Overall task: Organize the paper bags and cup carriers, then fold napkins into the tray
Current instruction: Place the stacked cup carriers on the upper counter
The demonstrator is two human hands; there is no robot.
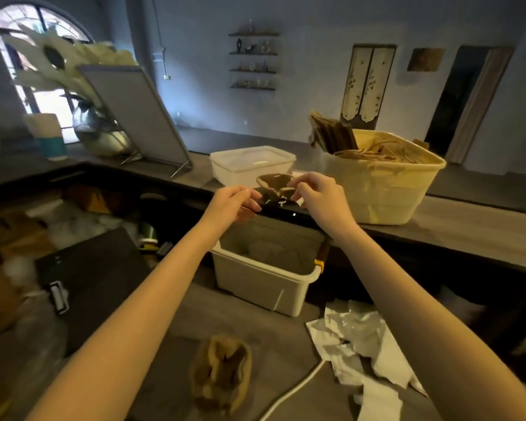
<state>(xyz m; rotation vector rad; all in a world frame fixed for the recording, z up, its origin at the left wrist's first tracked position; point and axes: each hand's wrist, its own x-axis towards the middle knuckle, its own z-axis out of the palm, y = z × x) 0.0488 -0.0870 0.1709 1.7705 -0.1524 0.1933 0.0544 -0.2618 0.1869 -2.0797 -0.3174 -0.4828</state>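
Observation:
Both hands hold a brown pulp cup carrier up over the counter's edge, above a grey plastic bin. My left hand pinches its left side and my right hand pinches its right side. Inside the grey bin lie more brown carriers, dimly seen. A stack of brown cup carriers rests on the lower worktop near me. A cream tub on the counter holds brown paper bags with twine handles. Crumpled white napkins lie at the lower right.
A lidded white plastic box stands on the counter behind my hands. A leaning grey board and a metal vase are at the left. A dark flat case and clutter fill the lower left. A white cable crosses the worktop.

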